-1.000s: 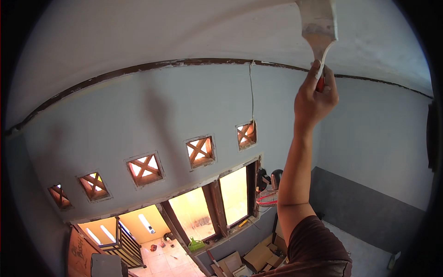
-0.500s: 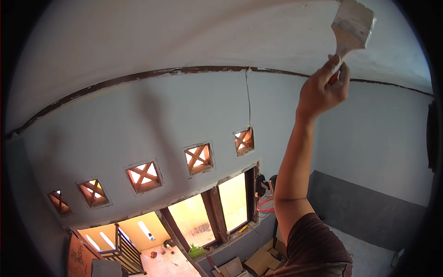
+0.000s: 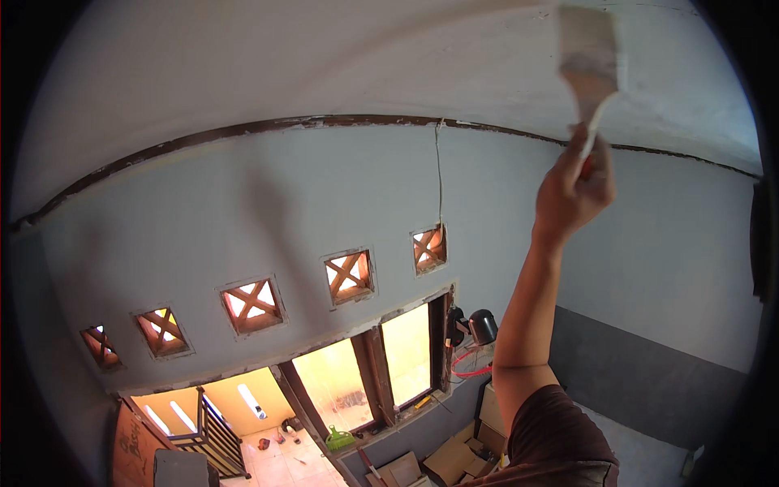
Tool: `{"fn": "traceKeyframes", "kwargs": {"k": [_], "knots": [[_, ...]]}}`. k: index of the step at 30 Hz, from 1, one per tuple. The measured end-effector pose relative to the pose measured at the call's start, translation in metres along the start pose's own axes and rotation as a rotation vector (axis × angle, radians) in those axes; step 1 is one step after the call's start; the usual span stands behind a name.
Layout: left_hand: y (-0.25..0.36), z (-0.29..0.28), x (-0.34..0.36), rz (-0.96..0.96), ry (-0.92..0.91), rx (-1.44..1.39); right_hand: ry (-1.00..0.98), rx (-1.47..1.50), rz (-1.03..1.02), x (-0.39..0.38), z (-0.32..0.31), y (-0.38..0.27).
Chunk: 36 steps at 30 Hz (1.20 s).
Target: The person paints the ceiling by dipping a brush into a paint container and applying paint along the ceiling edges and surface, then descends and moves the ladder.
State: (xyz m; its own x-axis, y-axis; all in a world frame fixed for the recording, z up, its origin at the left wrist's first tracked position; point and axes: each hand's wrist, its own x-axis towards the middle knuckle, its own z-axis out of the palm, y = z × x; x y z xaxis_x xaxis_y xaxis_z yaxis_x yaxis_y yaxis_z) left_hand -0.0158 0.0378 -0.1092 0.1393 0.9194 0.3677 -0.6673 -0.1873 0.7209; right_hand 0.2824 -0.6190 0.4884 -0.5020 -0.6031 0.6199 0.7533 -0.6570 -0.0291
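Right hand grips flat bristle brush, smooth ceiling.

Dim room, glaring windows, blurred brush, fisheye-bent edges

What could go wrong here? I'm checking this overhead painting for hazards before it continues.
1. The right hand holds the paint-coated brush against the ceiling directly overhead, so paint may drip onto the arm or face.
2. The brush works close to the dark trim strip along the wall top, so a stray stroke could smear it.
3. Drips could land on the cardboard boxes below.
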Motion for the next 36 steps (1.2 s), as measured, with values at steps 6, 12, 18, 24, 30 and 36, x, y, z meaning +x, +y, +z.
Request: {"fn": "traceKeyframes", "kwargs": {"k": [6,12,18,24,30,36], "knots": [[0.052,0.073,-0.009,-0.380,0.154,-0.396,0.131,0.199,0.046,0.017,0.048,0.038],[0.059,0.071,-0.016,-0.241,0.160,-0.142,-0.095,0.614,0.308,-0.054,0.102,0.046],[0.068,0.083,-0.018,-0.307,0.131,-0.204,-0.213,0.760,0.659,-0.140,0.150,0.090],[0.073,0.092,-0.019,-0.278,0.231,-0.175,-0.510,0.397,0.636,-0.231,0.200,0.136],[0.076,0.087,-0.016,-0.341,0.322,-0.194,-0.697,0.562,1.250,-0.270,0.208,0.135],[0.082,0.101,-0.023,-0.216,0.209,-0.040,-0.661,0.663,1.430,-0.269,0.247,0.153]]}}
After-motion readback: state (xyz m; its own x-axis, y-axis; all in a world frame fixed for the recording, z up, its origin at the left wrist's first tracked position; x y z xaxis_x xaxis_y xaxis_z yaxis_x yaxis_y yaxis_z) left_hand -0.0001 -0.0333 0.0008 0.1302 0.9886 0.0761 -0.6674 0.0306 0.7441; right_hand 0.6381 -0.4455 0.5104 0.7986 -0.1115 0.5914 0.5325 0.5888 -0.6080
